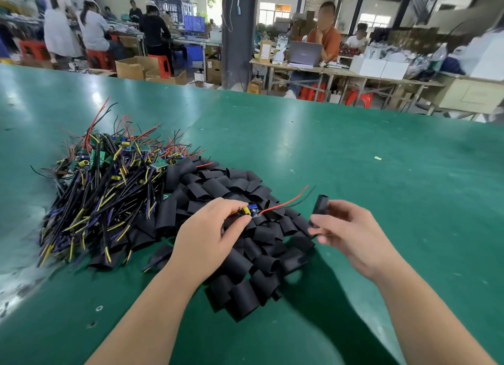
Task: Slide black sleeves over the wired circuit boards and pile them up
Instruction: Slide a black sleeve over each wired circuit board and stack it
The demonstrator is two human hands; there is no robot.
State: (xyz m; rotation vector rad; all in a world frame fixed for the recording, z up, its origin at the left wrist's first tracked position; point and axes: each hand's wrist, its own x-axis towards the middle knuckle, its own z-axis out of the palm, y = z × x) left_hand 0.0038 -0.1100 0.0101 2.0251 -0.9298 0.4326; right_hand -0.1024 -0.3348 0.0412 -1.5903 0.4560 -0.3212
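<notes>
Left hand (215,228) fingers pinch circuit board (246,210), its red and black wires (286,201) trailing rightward toward black sleeve (319,209), held upright nearby in right hand (346,228) fingers, above sleeve pile (245,255).

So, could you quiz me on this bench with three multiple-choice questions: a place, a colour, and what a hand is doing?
1. Where does the heap of wired boards lie relative to the pile of black sleeves? A) left of it B) right of it C) under the table
2. What colour is the table top? A) white B) green C) red
3. What is the right hand doing? A) lying empty B) pinching one black sleeve C) holding scissors
Answers: 1 A, the heap sits left of the sleeves; 2 B, the surface is green; 3 B, its fingers pinch a sleeve while the left hand holds a wired board.
</notes>
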